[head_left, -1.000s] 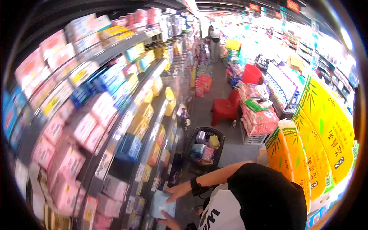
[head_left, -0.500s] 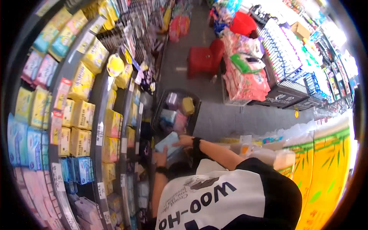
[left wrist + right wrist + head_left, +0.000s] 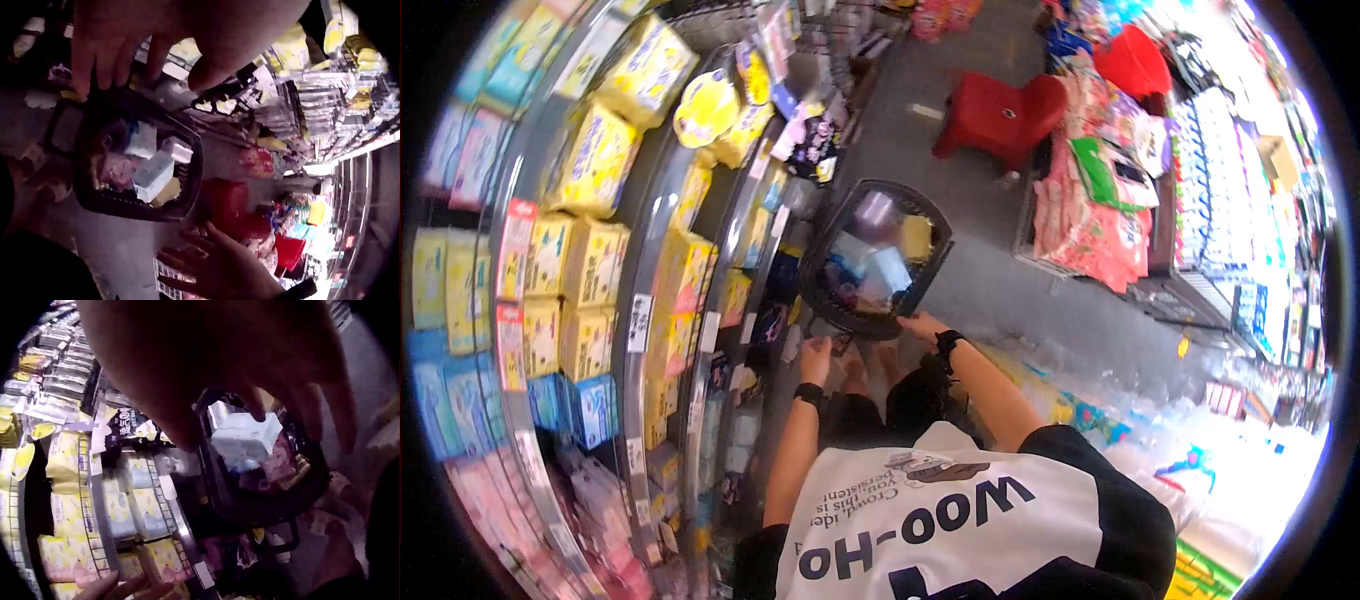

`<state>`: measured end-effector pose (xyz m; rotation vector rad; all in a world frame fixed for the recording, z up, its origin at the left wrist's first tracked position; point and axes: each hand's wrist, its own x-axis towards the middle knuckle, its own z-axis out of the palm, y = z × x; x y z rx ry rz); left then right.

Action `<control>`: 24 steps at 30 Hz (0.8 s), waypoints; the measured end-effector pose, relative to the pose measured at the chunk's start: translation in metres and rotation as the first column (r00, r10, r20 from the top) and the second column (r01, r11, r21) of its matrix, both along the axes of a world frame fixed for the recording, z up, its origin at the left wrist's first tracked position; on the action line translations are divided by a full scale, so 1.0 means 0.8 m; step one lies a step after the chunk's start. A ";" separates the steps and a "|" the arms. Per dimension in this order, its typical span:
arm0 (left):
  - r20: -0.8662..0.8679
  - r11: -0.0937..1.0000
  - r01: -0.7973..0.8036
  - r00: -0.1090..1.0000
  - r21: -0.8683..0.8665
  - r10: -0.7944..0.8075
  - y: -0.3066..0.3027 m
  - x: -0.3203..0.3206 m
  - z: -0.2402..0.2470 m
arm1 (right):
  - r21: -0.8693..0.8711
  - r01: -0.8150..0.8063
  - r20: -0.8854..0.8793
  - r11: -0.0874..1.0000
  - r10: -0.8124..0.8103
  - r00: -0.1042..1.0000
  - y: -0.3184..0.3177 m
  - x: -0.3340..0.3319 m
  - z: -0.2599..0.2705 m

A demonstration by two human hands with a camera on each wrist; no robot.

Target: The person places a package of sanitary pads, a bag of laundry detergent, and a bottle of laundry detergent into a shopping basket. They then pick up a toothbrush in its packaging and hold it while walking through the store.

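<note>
Basket point(image 3: 855, 317) of packs point(image 3: 888, 270), left hand point(image 3: 815, 360), right hand point(image 3: 924, 328) near, fingers point(image 3: 128, 59) apart in wrist views, unclear from head

On the left I record a shelf point(image 3: 631, 390) stocked with yellow packs point(image 3: 595, 158), blue packs point(image 3: 590, 410) and, at the near end, pink packs point(image 3: 490, 500). A red price tag point(image 3: 516, 245) and a white price tag point(image 3: 640, 322) are fixed along its edges. I find a round yellow sign point(image 3: 707, 107) farther along. On the grey floor point(image 3: 990, 255) at the far side stands a red chair point(image 3: 1000, 120), just left of a pile of pink bags point(image 3: 1090, 230). A green-and-white bag point(image 3: 1110, 172) lies upon that pile; a red tub point(image 3: 1135, 62) sits beyond. I note a cardboard box point(image 3: 1280, 162) at far right.
</note>
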<state>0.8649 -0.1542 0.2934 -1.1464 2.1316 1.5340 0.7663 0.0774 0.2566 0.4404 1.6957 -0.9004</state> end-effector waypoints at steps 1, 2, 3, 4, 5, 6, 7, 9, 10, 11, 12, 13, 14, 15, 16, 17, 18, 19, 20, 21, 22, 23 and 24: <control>0.008 1.000 -0.012 1.000 -0.016 0.013 -0.016 0.021 -0.026 | -0.010 -0.037 0.001 0.999 0.037 0.999 0.003 0.003 -0.014; -0.032 0.998 -0.047 0.998 -0.031 0.046 -0.032 0.048 -0.054 | -0.149 -0.125 -0.014 0.981 0.124 0.992 0.007 0.004 -0.023; -0.033 0.994 -0.099 0.995 -0.038 0.098 -0.042 0.060 -0.044 | -0.281 -0.219 -0.037 0.934 0.217 0.975 0.004 0.003 -0.027; 0.145 0.993 -0.118 0.983 0.030 0.113 -0.053 0.070 -0.024 | -0.205 -0.049 0.059 0.977 0.063 0.996 -0.016 0.002 0.014; 0.311 0.982 -0.159 0.943 0.101 0.121 -0.065 0.085 -0.010 | -0.220 -0.117 0.050 0.969 0.131 0.990 -0.026 0.009 0.004; 0.292 0.967 -0.242 0.933 0.081 0.209 -0.084 0.114 -0.044 | -0.300 -0.015 0.153 0.954 0.064 0.986 -0.032 0.017 -0.023; 0.236 0.958 -0.275 0.939 0.075 0.251 -0.106 0.155 -0.113 | -0.367 0.073 0.265 0.927 0.029 0.964 -0.043 0.021 -0.055; 0.332 0.973 0.149 0.939 -0.176 -0.084 -0.124 0.198 -0.084 | -0.439 -0.681 -0.383 0.587 0.563 0.732 -0.067 0.026 -0.130; 0.582 0.755 0.603 0.721 -0.258 -0.376 -0.122 0.198 -0.011 | -0.487 -0.431 -0.106 0.760 0.439 0.892 -0.096 0.030 -0.078; 0.215 0.874 0.102 0.977 -0.476 0.002 -0.139 0.275 -0.192 | -0.420 -0.167 0.176 0.892 0.260 0.949 -0.120 0.035 -0.031; -0.310 0.802 -0.371 0.919 -0.468 0.244 -0.152 0.339 -0.330 | -0.488 -0.216 0.204 0.846 0.351 0.914 -0.132 0.036 -0.063; -0.171 0.817 -0.531 0.847 -0.225 0.503 -0.137 0.330 -0.212 | -0.549 -0.249 0.230 0.798 0.430 0.873 -0.149 0.029 -0.102; 0.027 0.699 -0.714 0.699 -0.038 0.715 -0.117 0.302 -0.036 | -0.566 -0.244 0.243 0.788 0.442 0.863 -0.176 0.034 -0.090; -0.003 0.635 -0.771 0.636 -0.055 0.772 -0.115 0.324 -0.018 | -0.577 -0.224 0.260 0.786 0.437 0.861 -0.200 0.041 -0.067; 0.015 0.621 -0.781 0.621 -0.068 0.784 -0.109 0.346 -0.011 | -0.597 -0.280 0.239 0.752 0.500 0.832 -0.224 0.054 -0.056; 0.035 0.620 -0.782 0.619 -0.065 0.785 -0.115 0.368 -0.014 | -0.561 -0.357 0.173 0.747 0.528 0.831 -0.253 0.071 -0.053; 0.012 0.580 -0.812 0.580 -0.063 0.814 -0.115 0.387 0.003 | -0.522 -0.428 0.108 0.738 0.555 0.825 -0.279 0.088 -0.047; -0.045 0.398 -0.915 0.395 0.072 0.917 -0.111 0.402 0.029 | -0.529 -0.466 0.086 0.709 0.591 0.802 -0.303 0.106 -0.035; -0.073 0.204 -0.955 0.193 0.215 0.979 -0.112 0.425 0.041 | -0.524 -0.494 0.071 0.694 0.613 0.787 -0.328 0.135 -0.018; -0.086 0.170 -0.961 0.154 0.220 0.984 -0.115 0.460 0.018 | -0.518 -0.519 0.060 0.681 0.633 0.772 -0.348 0.167 -0.003; -0.126 0.160 -0.951 0.130 0.265 0.983 -0.117 0.500 -0.024 | -0.556 -0.476 0.133 0.681 0.638 0.758 -0.368 0.205 0.024; -0.170 0.154 -0.939 0.105 0.307 0.980 -0.123 0.538 -0.045 | -0.560 -0.507 0.116 0.656 0.668 0.735 -0.391 0.243 0.027; -0.181 0.125 -0.940 0.070 0.317 0.981 -0.123 0.568 -0.040 | -0.567 -0.601 0.056 0.563 0.755 0.654 -0.411 0.280 0.024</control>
